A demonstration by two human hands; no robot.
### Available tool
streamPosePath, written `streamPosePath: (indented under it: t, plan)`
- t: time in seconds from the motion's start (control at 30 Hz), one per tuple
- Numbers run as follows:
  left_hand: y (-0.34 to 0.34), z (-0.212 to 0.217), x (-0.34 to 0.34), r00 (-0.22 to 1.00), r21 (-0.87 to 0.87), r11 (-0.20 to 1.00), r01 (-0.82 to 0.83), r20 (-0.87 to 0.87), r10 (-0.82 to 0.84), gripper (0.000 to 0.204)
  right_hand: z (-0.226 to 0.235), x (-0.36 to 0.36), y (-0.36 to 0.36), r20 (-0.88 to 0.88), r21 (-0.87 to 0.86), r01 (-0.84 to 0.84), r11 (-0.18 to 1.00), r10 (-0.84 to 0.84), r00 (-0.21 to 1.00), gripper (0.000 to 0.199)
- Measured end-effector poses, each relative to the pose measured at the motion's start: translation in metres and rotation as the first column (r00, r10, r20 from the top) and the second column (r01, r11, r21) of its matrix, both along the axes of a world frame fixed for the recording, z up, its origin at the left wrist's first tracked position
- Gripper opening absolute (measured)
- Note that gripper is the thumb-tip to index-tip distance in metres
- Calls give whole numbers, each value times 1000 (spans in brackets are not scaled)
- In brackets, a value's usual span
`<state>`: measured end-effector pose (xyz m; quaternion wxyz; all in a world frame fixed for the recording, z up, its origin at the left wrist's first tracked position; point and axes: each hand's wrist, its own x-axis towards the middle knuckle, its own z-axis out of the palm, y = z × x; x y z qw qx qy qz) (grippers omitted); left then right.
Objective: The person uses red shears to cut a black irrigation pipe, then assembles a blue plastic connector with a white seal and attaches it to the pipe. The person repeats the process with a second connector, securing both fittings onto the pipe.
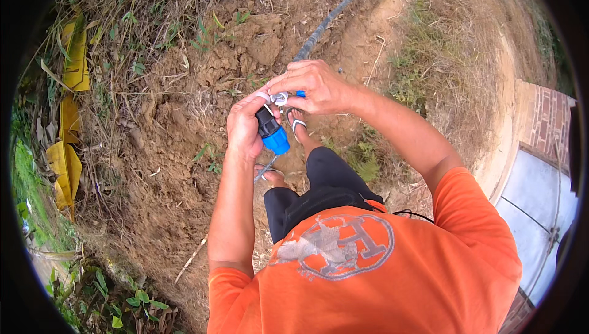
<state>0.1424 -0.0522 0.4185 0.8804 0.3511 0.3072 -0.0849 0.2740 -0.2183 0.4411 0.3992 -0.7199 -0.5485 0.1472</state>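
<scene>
My left hand [244,126] is wrapped round a pipe fitting with a black body [267,123] and a ribbed blue nut [277,142]. The blue end points down toward my feet. White tape shows at the fitting's upper end, near my left fingertips. Against that end, my right hand [316,85] pinches a small roll of white tape [280,98], which looks like thread seal tape. A little blue piece [300,93] sticks out beside the roll, under the right fingers. Both hands nearly touch, and the fingers partly hide the tape and the fitting's end.
A dark hose or pipe [334,15] runs along the bare soil from the top toward my hands. Dry grass and large yellow leaves [64,162] lie at the left. Pale panels [527,193] and a brick-patterned surface [552,119] stand at the right. My sandalled feet [297,124] are below.
</scene>
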Motion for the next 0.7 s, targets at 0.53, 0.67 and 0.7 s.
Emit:
streamPosePath:
  t: [0.53, 0.67, 0.7]
  plan:
    - [-1, -4, -4, 997, -57, 998, -23, 71, 27, 29, 12, -5, 10, 125, -84, 54, 995, -43, 991, 28]
    - [-2, -1, -5, 994, -77, 997, -11, 103, 19, 28, 13, -6, 11, 132, -64, 59, 996, -50, 990, 28]
    - [-2, 0, -4, 994, -86, 996, -11, 108, 20, 27, 14, -5, 11, 120, -58, 56, 997, -48, 992, 28]
